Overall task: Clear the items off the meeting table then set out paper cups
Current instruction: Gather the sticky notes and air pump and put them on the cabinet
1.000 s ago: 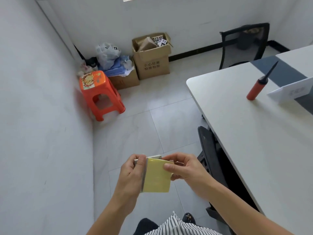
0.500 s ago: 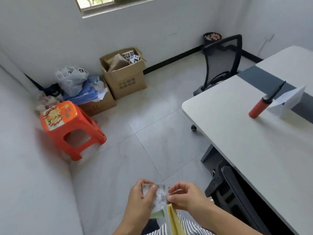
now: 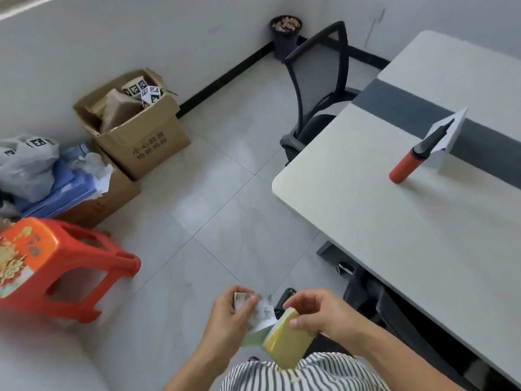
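Note:
Low in the frame, my left hand (image 3: pixel 234 317) grips a small printed pack (image 3: pixel 260 310) by its upper edge. My right hand (image 3: pixel 315 313) holds a thick yellow pad (image 3: pixel 284 344) with thumb on top, tilted down over my striped clothing. The two items touch at a green edge. On the white meeting table (image 3: pixel 394 221) at right lie a red hand pump (image 3: pixel 408 162) with a black nozzle and a folded white paper card (image 3: pixel 448 136) behind it.
An orange plastic stool (image 3: pixel 56 263) stands at left. Cardboard boxes (image 3: pixel 141 128) and plastic bags (image 3: pixel 25 165) crowd the far-left wall. A black mesh chair (image 3: pixel 318 88) sits at the table's far end, a dark waste bin (image 3: pixel 286 35) in the corner. Another chair (image 3: pixel 394 314) is tucked under the table.
The view swung right and down. The yellow pad, first held flat between both hands, now hangs from my right hand alone, and my left hand holds the printed pack apart from it.

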A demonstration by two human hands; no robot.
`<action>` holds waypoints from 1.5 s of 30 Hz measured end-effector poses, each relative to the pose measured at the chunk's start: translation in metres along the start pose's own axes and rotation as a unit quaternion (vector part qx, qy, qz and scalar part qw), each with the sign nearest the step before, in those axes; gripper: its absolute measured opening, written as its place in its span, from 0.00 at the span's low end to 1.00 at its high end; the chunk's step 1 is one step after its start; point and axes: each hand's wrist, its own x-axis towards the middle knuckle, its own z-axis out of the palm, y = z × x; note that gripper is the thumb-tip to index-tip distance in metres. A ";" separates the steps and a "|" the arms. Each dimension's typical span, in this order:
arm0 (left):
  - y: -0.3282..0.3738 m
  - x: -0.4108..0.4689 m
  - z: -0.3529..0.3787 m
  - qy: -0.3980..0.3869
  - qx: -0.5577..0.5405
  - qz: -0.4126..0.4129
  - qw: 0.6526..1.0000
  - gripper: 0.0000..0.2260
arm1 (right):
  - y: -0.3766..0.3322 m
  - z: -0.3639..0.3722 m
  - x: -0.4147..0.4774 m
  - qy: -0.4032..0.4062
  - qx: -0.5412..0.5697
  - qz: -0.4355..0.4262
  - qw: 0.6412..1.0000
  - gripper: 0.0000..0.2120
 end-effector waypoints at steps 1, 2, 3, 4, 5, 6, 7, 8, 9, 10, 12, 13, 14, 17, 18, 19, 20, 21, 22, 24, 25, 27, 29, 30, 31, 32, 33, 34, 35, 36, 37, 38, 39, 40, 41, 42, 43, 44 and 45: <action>0.014 0.013 0.000 0.008 -0.002 0.006 1.000 0.03 | -0.010 -0.011 0.010 0.026 0.039 -0.004 0.999 0.12; 0.029 0.025 0.000 0.011 0.002 0.017 1.000 0.03 | -0.022 -0.022 0.020 0.051 0.084 -0.009 0.995 0.13; 0.044 0.037 0.000 0.008 0.013 0.033 0.999 0.02 | -0.037 -0.033 0.029 0.070 0.133 -0.017 0.989 0.14; 0.060 0.048 0.000 -0.001 0.025 0.052 0.998 0.02 | -0.053 -0.042 0.037 0.082 0.180 -0.028 0.980 0.15; 0.076 0.058 0.001 -0.010 0.036 0.071 0.997 0.01 | -0.071 -0.051 0.043 0.088 0.220 -0.045 0.970 0.16; 0.092 0.068 0.002 -0.019 0.045 0.094 0.994 0.01 | -0.091 -0.061 0.050 0.095 0.249 -0.069 0.961 0.15; 0.107 0.078 0.004 -0.025 0.052 0.115 0.992 0.01 | -0.111 -0.069 0.056 0.111 0.267 -0.093 0.953 0.14; 0.121 0.087 0.008 -0.029 0.052 0.130 0.990 0.01 | -0.129 -0.077 0.061 0.131 0.277 -0.117 0.945 0.12; 0.134 0.096 0.011 -0.033 0.050 0.141 0.988 0.02 | -0.144 -0.085 0.068 0.152 0.282 -0.139 0.937 0.12; 0.145 0.104 0.015 -0.039 0.043 0.152 0.987 0.02 | -0.157 -0.091 0.073 0.169 0.281 -0.159 0.931 0.11; 0.164 0.121 0.022 -0.040 0.031 0.172 0.984 0.02 | -0.176 -0.099 0.082 0.195 0.244 -0.193 0.930 0.08; 0.174 0.128 0.025 -0.034 0.026 0.179 0.983 0.04 | -0.182 -0.101 0.086 0.204 0.210 -0.203 0.934 0.07; 0.183 0.139 0.027 -0.029 0.016 0.177 0.984 0.06 | -0.187 -0.101 0.092 0.214 0.179 -0.207 0.938 0.06; 0.213 0.171 0.032 -0.058 -0.032 0.138 0.988 0.12 | -0.199 -0.100 0.115 0.243 0.150 -0.200 0.937 0.06; 0.225 0.182 0.033 -0.072 -0.036 0.122 0.989 0.13 | -0.205 -0.101 0.124 0.250 0.151 -0.195 0.936 0.07; 0.235 0.194 0.034 -0.086 -0.032 0.108 0.990 0.14 | -0.212 -0.102 0.133 0.255 0.151 -0.191 0.936 0.07; 0.245 0.207 0.035 -0.096 -0.020 0.096 0.990 0.14 | -0.221 -0.104 0.141 0.258 0.150 -0.187 0.936 0.07; 0.254 0.220 0.037 -0.107 -0.008 0.090 0.990 0.14 | -0.228 -0.105 0.151 0.261 0.150 -0.182 0.936 0.08; 0.264 0.232 0.038 -0.121 0.003 0.088 0.989 0.13 | -0.236 -0.106 0.160 0.270 0.156 -0.178 0.933 0.08; 0.284 0.260 0.039 -0.151 0.028 0.101 0.983 0.10 | -0.250 -0.112 0.174 0.300 0.185 -0.174 0.919 0.09; 0.295 0.273 0.041 -0.166 0.043 0.107 0.979 0.09 | -0.257 -0.117 0.179 0.315 0.204 -0.175 0.910 0.09; 0.313 0.299 0.047 -0.205 0.076 0.101 0.971 0.08 | -0.268 -0.128 0.184 0.339 0.236 -0.177 0.893 0.10; 0.327 0.319 0.058 -0.249 0.102 0.076 0.960 0.07 | -0.272 -0.139 0.184 0.369 0.258 -0.169 0.877 0.10; 0.333 0.326 0.065 -0.267 0.116 0.062 0.955 0.07 | -0.271 -0.145 0.182 0.393 0.266 -0.161 0.865 0.09; 0.338 0.332 0.073 -0.280 0.130 0.048 0.950 0.08 | -0.268 -0.151 0.179 0.423 0.275 -0.151 0.850 0.09; 0.342 0.337 0.081 -0.292 0.142 0.033 0.945 0.08 | -0.263 -0.158 0.174 0.456 0.284 -0.141 0.832 0.08; 0.345 0.341 0.089 -0.302 0.151 0.017 0.941 0.08 | -0.256 -0.166 0.167 0.490 0.293 -0.130 0.811 0.08; 0.349 0.344 0.099 -0.310 0.157 0.005 0.938 0.08 | -0.249 -0.175 0.160 0.523 0.301 -0.118 0.788 0.08; 0.352 0.347 0.109 -0.315 0.163 -0.006 0.935 0.09 | -0.240 -0.186 0.151 0.558 0.306 -0.105 0.764 0.09; 0.355 0.350 0.120 -0.314 0.171 -0.016 0.934 0.09 | -0.231 -0.197 0.143 0.591 0.308 -0.093 0.740 0.10; 0.359 0.350 0.131 -0.311 0.177 -0.024 0.933 0.09 | -0.220 -0.209 0.135 0.622 0.308 -0.082 0.715 0.12; 0.363 0.350 0.143 -0.308 0.180 -0.027 0.934 0.09 | -0.209 -0.222 0.128 0.651 0.305 -0.072 0.691 0.14; 0.365 0.350 0.154 -0.305 0.180 -0.026 0.935 0.09 | -0.199 -0.236 0.123 0.677 0.297 -0.059 0.670 0.17; 0.367 0.348 0.164 -0.303 0.180 -0.024 0.935 0.08 | -0.188 -0.251 0.120 0.699 0.283 -0.041 0.656 0.20; 0.369 0.346 0.172 -0.303 0.178 -0.021 0.936 0.09 | -0.177 -0.266 0.118 0.714 0.262 -0.020 0.649 0.24; 0.370 0.344 0.181 -0.303 0.174 -0.020 0.937 0.09 | -0.169 -0.279 0.117 0.723 0.243 -0.010 0.647 0.28; 0.372 0.344 0.189 -0.297 0.172 -0.021 0.939 0.10 | -0.164 -0.292 0.118 0.724 0.227 -0.008 0.651 0.32; 0.374 0.344 0.196 -0.286 0.173 -0.025 0.942 0.11 | -0.161 -0.305 0.122 0.724 0.211 -0.014 0.657 0.35; 0.374 0.345 0.202 -0.273 0.178 -0.030 0.945 0.12 | -0.161 -0.316 0.127 0.720 0.204 -0.023 0.663 0.36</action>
